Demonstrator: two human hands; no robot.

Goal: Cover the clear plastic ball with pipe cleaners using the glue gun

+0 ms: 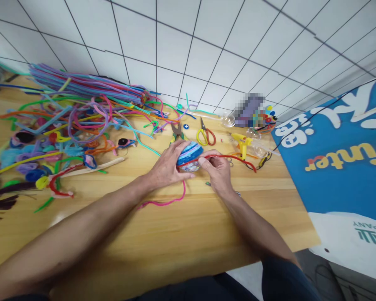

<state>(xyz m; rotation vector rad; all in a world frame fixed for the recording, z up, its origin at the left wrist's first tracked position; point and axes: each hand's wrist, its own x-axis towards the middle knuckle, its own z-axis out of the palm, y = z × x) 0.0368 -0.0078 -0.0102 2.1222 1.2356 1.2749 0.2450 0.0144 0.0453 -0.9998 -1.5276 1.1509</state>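
My left hand (166,165) is wrapped round the left side of a ball (191,152) banded in blue, light blue and purple fuzzy strands, with a paler underside. Against the ball's right side, my right hand (217,167) pinches a red pipe cleaner (238,157). One end of it lies across the ball's lower front; the other sticks out to the right. A pink pipe cleaner (166,203) trails on the table below my left hand. Just beyond the ball are pliers (177,131) and scissors (206,134) with yellow and red handles.
A yellow glue gun (242,144) stands to the right, near clear plastic balls (228,120). Pipe cleaners (87,85) lie bundled and tangled across the left of the wooden table (163,238). A tiled wall (175,46) rises behind; a blue printed board (338,167) borders the right.
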